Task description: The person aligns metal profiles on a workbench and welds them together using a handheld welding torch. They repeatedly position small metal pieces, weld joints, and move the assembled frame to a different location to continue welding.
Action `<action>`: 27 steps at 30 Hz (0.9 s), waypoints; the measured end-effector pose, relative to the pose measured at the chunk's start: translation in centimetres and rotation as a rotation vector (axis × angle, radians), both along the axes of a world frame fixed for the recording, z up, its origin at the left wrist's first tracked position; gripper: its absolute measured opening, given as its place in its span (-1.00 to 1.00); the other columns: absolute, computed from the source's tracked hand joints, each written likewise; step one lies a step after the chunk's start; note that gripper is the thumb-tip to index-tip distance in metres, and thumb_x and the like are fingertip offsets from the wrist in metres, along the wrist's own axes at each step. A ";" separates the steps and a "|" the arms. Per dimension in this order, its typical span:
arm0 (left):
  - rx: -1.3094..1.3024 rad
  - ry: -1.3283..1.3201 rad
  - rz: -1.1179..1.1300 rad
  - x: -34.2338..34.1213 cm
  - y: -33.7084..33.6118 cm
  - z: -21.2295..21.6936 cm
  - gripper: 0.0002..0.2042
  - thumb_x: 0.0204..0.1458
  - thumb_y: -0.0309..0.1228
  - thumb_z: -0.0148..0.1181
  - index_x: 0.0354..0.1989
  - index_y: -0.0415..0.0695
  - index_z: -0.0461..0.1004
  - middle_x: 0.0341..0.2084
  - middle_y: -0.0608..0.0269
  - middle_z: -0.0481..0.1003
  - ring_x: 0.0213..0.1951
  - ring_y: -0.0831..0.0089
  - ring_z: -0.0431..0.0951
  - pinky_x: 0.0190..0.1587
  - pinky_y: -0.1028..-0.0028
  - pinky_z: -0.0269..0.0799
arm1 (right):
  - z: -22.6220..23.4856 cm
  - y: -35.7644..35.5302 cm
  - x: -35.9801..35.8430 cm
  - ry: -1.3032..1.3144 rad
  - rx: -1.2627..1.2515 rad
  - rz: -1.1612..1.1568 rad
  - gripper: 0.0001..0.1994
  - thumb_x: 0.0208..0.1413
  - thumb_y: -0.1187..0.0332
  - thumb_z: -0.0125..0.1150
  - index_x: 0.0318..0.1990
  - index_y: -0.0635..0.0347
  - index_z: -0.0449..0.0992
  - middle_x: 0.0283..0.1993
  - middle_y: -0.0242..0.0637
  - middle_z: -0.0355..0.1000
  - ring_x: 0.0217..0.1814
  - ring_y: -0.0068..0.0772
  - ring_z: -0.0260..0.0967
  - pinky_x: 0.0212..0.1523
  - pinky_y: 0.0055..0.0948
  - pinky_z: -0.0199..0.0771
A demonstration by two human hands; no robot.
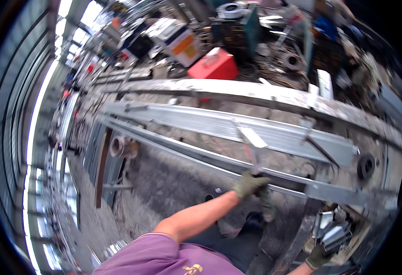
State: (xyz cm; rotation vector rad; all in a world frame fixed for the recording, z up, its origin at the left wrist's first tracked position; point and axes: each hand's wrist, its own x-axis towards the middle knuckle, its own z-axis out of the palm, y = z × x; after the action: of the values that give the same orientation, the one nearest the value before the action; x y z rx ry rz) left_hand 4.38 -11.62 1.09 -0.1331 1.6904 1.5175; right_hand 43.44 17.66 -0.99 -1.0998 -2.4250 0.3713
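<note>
My left hand (250,184), in a grey-green work glove, is closed at the near edge of a long galvanized steel channel (201,158). A blurred upright piece rises from beside its fingers toward a bright flat metal piece (253,136); what the fingers hold cannot be made out. Under that hand hangs something greenish (267,206), smeared by motion. At the lower right my gloved right hand (319,256) is closed on a short bent metal piece (335,237), at a container (348,254) of similar pieces. A wider steel channel (182,118) lies parallel beyond the first.
Past the channels runs a long pale beam (219,87). Behind it stand a red box (214,64), a white-and-orange carton (178,42) and scrap metal. A black ring (365,166) lies by the channels' right end. A brown bar (103,169) and a wire spool (120,147) are at left.
</note>
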 end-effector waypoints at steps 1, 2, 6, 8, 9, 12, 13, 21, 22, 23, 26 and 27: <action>0.030 0.084 0.028 0.1 0.2 -2.0 -0.77 0.12 -0.24 0.50 -0.27 -0.14 0.65 -0.49 0.31 0.61 -0.52 0.52 0.58 -0.52 0.42 0.52 | 3.5 -1.7 -2.3 -0.294 0.425 -0.063 -0.51 0.47 0.21 0.04 0.41 0.31 0.46 0.41 0.01 0.46 0.42 0.02 0.43 0.36 -0.05 0.53; 0.118 0.059 0.053 0.6 -0.8 -0.9 -0.75 0.11 -0.25 0.51 -0.23 -0.16 0.65 -0.44 0.30 0.64 -0.46 0.51 0.61 -0.44 0.40 0.55 | 6.5 -3.8 -5.2 -0.464 0.702 -0.080 -0.50 0.47 0.18 0.04 0.40 0.30 0.47 0.41 0.02 0.46 0.42 0.06 0.43 0.36 -0.03 0.54; 0.242 0.089 0.131 1.6 -7.6 2.0 -0.72 0.05 -0.34 0.48 -0.13 -0.19 0.60 -0.40 0.36 0.57 -0.30 0.55 0.52 -0.23 0.38 0.49 | 16.3 -13.8 -17.6 -0.682 1.283 -0.034 -0.46 0.49 0.06 0.01 0.39 0.27 0.50 0.40 0.06 0.46 0.42 0.23 0.43 0.38 0.04 0.55; 0.192 0.037 0.092 0.2 -14.4 3.6 -0.68 0.05 -0.33 0.48 -0.08 -0.18 0.58 -0.35 0.37 0.57 -0.29 0.54 0.53 -0.22 0.38 0.51 | 17.7 -18.8 -22.9 -0.621 1.368 0.037 -0.42 0.49 -0.01 -0.02 0.39 0.27 0.49 0.41 0.08 0.45 0.41 0.26 0.44 0.36 0.04 0.56; 0.210 0.083 0.132 0.4 -17.4 4.0 -0.68 0.05 -0.33 0.48 -0.07 -0.18 0.58 -0.33 0.36 0.58 -0.30 0.53 0.53 -0.23 0.39 0.51 | 17.2 -21.0 -25.3 -0.542 1.308 0.111 -0.39 0.48 -0.05 -0.04 0.40 0.27 0.48 0.42 0.10 0.44 0.40 0.25 0.44 0.34 0.02 0.57; 0.245 0.000 0.381 -0.9 -27.3 5.4 -0.71 0.07 -0.36 0.49 -0.08 -0.16 0.62 -0.33 0.37 0.60 -0.33 0.55 0.55 -0.29 0.42 0.52 | 16.0 -28.1 -32.1 -0.379 1.199 0.279 -0.29 0.48 -0.17 -0.11 0.43 0.28 0.44 0.44 0.16 0.40 0.39 0.22 0.46 0.28 -0.05 0.60; 0.220 -0.024 0.474 -1.4 -30.4 4.8 -0.74 0.07 -0.36 0.51 -0.10 -0.16 0.64 -0.35 0.39 0.61 -0.35 0.56 0.58 -0.31 0.43 0.52 | 15.7 -30.1 -34.0 -0.359 1.183 0.328 -0.26 0.47 -0.21 -0.14 0.44 0.28 0.43 0.45 0.17 0.38 0.38 0.21 0.47 0.25 -0.07 0.61; 0.396 0.227 0.904 -7.5 -49.9 5.8 -0.89 0.16 -0.37 0.44 -0.26 -0.14 0.73 -0.40 0.34 0.70 -0.42 0.58 0.65 -0.39 0.50 0.49 | 8.4 -41.7 -49.9 0.124 0.459 0.689 -0.17 0.27 -0.11 0.36 0.50 0.31 0.33 0.56 0.11 0.30 0.55 0.18 0.30 0.53 0.07 0.28; 0.258 0.461 0.889 -7.7 -52.0 3.7 -0.88 0.18 -0.39 0.40 -0.23 -0.18 0.73 -0.36 0.28 0.71 -0.38 0.54 0.67 -0.31 0.48 0.55 | 10.7 -46.3 -52.5 0.205 0.259 0.751 -0.13 0.25 -0.15 0.38 0.51 0.32 0.31 0.56 0.11 0.29 0.54 0.21 0.31 0.52 0.05 0.30; 0.355 0.346 0.936 -9.0 -53.5 5.5 -0.89 0.19 -0.43 0.35 -0.21 -0.19 0.71 -0.34 0.27 0.71 -0.34 0.50 0.68 -0.22 0.45 0.58 | 11.6 -48.1 -54.4 0.235 0.254 0.795 -0.14 0.19 -0.09 0.45 0.49 0.31 0.33 0.50 0.06 0.36 0.48 0.17 0.37 0.48 -0.01 0.35; 0.500 0.146 1.071 -11.3 -58.9 10.4 -0.91 0.23 -0.53 0.25 -0.17 -0.21 0.66 -0.31 0.23 0.69 -0.23 0.41 0.70 -0.04 0.40 0.61 | 13.0 -53.9 -60.2 0.310 0.061 0.984 -0.21 0.19 -0.02 0.45 0.48 0.22 0.37 0.47 -0.07 0.41 0.48 0.04 0.37 0.47 -0.03 0.33; 0.467 0.209 1.131 -11.4 -60.8 10.7 -0.94 0.23 -0.54 0.27 -0.21 -0.21 0.65 -0.33 0.21 0.68 -0.24 0.41 0.69 -0.05 0.41 0.61 | 12.4 -56.3 -62.2 0.323 -0.243 1.073 -0.24 0.22 -0.01 0.42 0.48 0.19 0.37 0.49 -0.11 0.40 0.50 0.00 0.35 0.49 -0.01 0.30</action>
State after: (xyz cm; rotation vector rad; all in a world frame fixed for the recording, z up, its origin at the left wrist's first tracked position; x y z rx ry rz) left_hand -7.02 -72.45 11.75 -0.8007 1.3776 2.7861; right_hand -18.77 -38.67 11.41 0.2951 -2.4784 1.0821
